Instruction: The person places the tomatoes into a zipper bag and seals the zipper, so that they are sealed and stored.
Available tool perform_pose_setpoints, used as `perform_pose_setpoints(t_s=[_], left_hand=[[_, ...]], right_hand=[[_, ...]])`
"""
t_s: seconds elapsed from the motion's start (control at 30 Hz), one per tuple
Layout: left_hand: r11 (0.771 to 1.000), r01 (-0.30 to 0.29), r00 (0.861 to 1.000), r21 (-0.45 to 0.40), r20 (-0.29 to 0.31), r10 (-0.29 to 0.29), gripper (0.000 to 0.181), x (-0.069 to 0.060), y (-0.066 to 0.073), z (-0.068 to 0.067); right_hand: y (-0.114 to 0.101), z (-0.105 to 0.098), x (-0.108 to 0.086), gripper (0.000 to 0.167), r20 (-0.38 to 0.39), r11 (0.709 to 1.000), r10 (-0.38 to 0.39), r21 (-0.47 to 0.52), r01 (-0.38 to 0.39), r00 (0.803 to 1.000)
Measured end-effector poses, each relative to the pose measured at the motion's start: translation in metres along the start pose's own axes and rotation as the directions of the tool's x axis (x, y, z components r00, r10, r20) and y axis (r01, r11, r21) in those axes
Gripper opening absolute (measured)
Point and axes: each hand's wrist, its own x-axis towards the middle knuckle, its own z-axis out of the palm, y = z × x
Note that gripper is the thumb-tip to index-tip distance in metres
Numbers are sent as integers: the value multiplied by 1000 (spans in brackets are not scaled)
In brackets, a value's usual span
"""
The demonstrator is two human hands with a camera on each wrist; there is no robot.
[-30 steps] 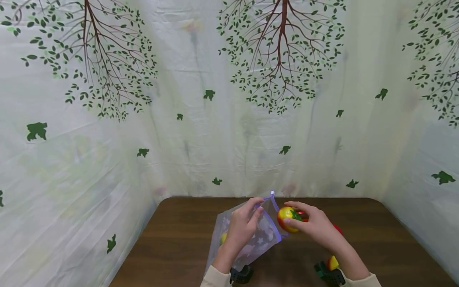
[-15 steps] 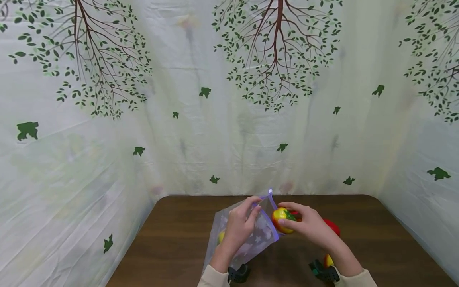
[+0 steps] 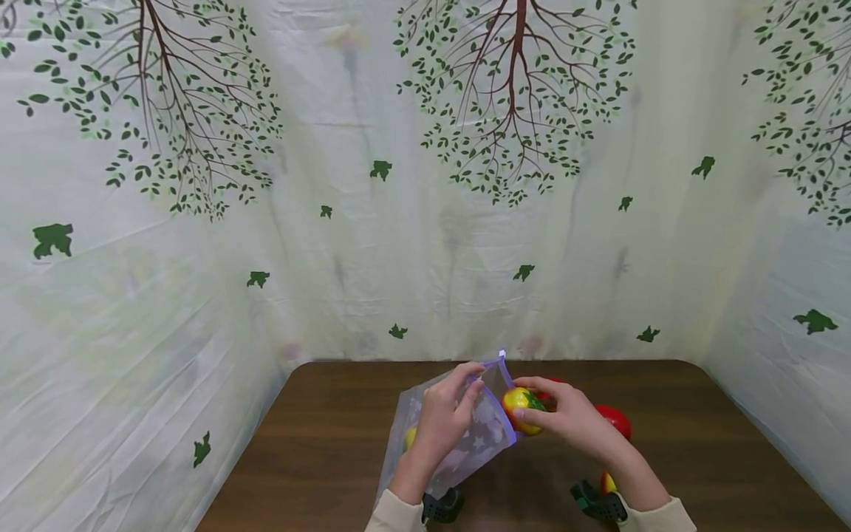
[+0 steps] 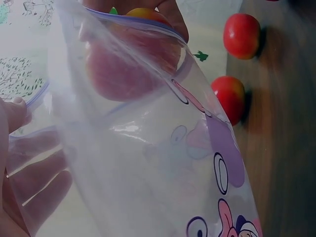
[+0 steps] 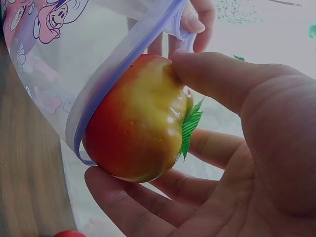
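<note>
A clear zip bag (image 3: 475, 452) with a purple-blue zip edge and printed cartoon figures hangs tilted over the table. My left hand (image 3: 442, 421) pinches its rim between thumb and fingers, and the mouth gapes toward the right. A yellow thing (image 3: 409, 438) shows in the bag's lower left part. With thumb and fingers my right hand (image 3: 575, 419) grips a round red-and-yellow artificial fruit (image 5: 136, 123) with a green leafy top. In the right wrist view the fruit's far side is partly inside the bag's mouth. Through the plastic, the left wrist view shows its red underside.
On the brown wooden table (image 3: 326, 436), two red fruits (image 4: 241, 35) lie beyond the bag in the left wrist view. A yellow-and-red thing (image 3: 608, 482) is half hidden by the right wrist. A leaf-printed curtain (image 3: 459, 244) hangs behind the table.
The right hand has moved left with the fruit, bringing it from just outside the bag's mouth to partly within it. The left hand keeps its hold on the rim.
</note>
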Motion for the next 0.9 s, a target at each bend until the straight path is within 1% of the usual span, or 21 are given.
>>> perform_pose_setpoints(t_s=[0.4, 0.7, 0.9], left_hand=[[1000, 1, 1000, 19, -13, 0, 25, -1, 0, 0], [999, -16, 1000, 38, -22, 17, 24, -1, -1, 1], [997, -38, 999, 66, -35, 40, 24, 1, 0, 1]], right_hand=[[0, 0, 0, 55, 15, 1000, -10, 5, 10, 1000], [2, 0, 0, 53, 22, 1000, -15, -17, 15, 1000], [4, -1, 0, 54, 57, 998, -42, 40, 39, 998]])
